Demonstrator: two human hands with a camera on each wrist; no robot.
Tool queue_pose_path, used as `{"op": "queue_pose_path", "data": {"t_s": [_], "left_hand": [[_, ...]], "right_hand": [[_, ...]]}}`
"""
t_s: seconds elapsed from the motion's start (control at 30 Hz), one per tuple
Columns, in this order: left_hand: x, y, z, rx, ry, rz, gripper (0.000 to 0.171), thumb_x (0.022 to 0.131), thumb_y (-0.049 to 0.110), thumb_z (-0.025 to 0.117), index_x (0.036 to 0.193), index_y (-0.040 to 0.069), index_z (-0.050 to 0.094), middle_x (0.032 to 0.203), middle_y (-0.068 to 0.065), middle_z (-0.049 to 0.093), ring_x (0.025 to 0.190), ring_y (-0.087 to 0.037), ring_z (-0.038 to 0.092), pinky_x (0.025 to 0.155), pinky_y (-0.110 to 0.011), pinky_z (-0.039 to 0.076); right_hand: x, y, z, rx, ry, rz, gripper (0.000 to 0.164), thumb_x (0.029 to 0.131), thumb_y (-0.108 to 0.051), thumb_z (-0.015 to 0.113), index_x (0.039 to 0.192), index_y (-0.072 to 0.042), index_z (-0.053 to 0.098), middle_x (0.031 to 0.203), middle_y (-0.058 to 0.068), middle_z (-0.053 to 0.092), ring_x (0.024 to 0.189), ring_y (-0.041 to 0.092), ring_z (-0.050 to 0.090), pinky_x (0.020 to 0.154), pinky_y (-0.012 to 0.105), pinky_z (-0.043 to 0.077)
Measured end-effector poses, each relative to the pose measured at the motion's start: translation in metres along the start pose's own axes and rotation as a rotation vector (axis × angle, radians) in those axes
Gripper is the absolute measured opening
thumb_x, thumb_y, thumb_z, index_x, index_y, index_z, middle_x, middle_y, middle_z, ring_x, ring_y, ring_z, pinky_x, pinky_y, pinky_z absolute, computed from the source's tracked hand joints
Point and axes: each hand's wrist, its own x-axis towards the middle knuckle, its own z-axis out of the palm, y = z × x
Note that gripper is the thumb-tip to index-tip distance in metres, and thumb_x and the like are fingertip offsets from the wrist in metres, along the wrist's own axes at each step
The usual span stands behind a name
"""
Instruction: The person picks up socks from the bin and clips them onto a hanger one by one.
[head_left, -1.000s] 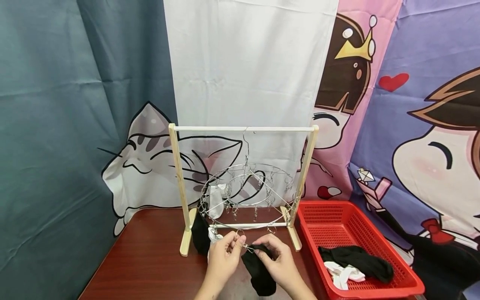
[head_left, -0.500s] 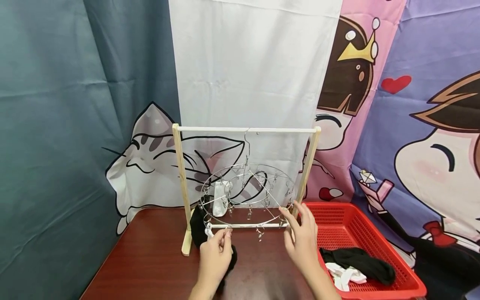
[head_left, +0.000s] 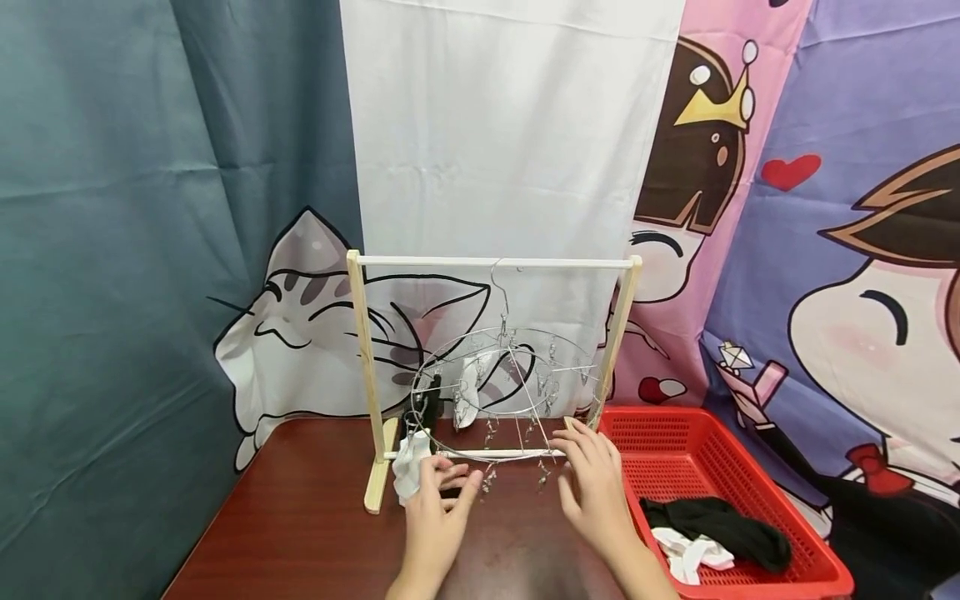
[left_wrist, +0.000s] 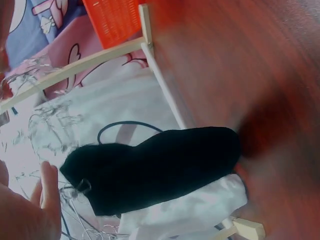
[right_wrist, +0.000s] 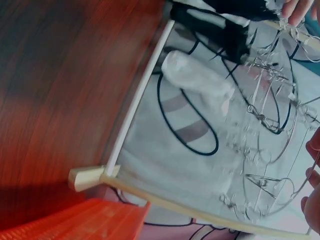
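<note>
A round wire hanger (head_left: 498, 408) with many small clips hangs from the wooden rack. My left hand (head_left: 438, 517) is at its front left, fingers spread and thumb apart. Close to those fingertips a black sock (left_wrist: 155, 165) hangs from a clip in the left wrist view; in the head view the hand mostly hides it. Beside it hangs a white sock (head_left: 411, 468). Farther back hang another black sock (head_left: 431, 402) and a white sock (head_left: 468, 393). My right hand (head_left: 596, 492) is by the hanger's right front rim, fingers loosely bent; whether they touch the wire is unclear.
The wooden rack (head_left: 495, 262) stands on a brown table (head_left: 300, 517). At the right, a red basket (head_left: 663, 475) holds a black sock (head_left: 723, 527) and white fabric (head_left: 690, 552). Printed curtains hang behind.
Both hands were at a clip with the black sock. The right hand went to the hanger's right rim, then the left let go of the sock. The hanger has turned, shifting the hung socks.
</note>
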Motion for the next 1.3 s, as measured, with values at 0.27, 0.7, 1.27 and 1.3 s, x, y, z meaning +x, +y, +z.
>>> {"op": "queue_pose_path", "data": {"t_s": [0.27,0.7,1.27,1.3], "left_hand": [[-0.001,-0.006,0.006,0.041,-0.069,0.186,0.017,0.085,0.006,0.079,0.091,0.011,0.064,0.089,-0.001,0.077,0.079,-0.010,0.073,0.064,-0.016,0.056],[0.001,-0.002,0.004,0.052,-0.013,0.219,0.024,0.085,0.008,0.081,0.077,0.016,0.060,0.080,0.008,0.068,0.071,0.000,0.061,0.054,-0.010,0.050],[0.006,-0.004,-0.002,0.220,-0.155,0.264,0.014,0.089,0.012,0.077,0.081,0.012,0.065,0.070,0.011,0.051,0.060,0.002,0.047,0.055,-0.017,0.042],[0.006,-0.004,-0.002,0.219,-0.135,0.288,0.016,0.087,0.012,0.078,0.079,0.013,0.064,0.068,0.013,0.049,0.059,0.003,0.045,0.054,-0.014,0.041]], "right_hand": [[0.002,-0.021,0.003,-0.024,-0.014,-0.055,0.042,0.075,0.001,0.061,0.114,-0.010,0.067,0.116,0.003,0.066,0.127,0.032,0.052,0.110,0.058,0.023],[0.000,-0.032,0.008,-0.034,-0.006,-0.075,0.044,0.072,0.001,0.060,0.114,-0.008,0.067,0.113,0.003,0.066,0.120,0.031,0.056,0.106,0.057,0.027],[-0.003,-0.024,-0.001,-0.032,-0.037,-0.058,0.049,0.072,0.003,0.063,0.120,-0.008,0.067,0.121,0.005,0.066,0.126,0.031,0.054,0.111,0.054,0.024],[-0.004,-0.021,-0.004,-0.029,-0.038,-0.050,0.052,0.073,0.003,0.063,0.123,-0.007,0.066,0.125,0.007,0.066,0.129,0.032,0.052,0.114,0.051,0.022]]}}
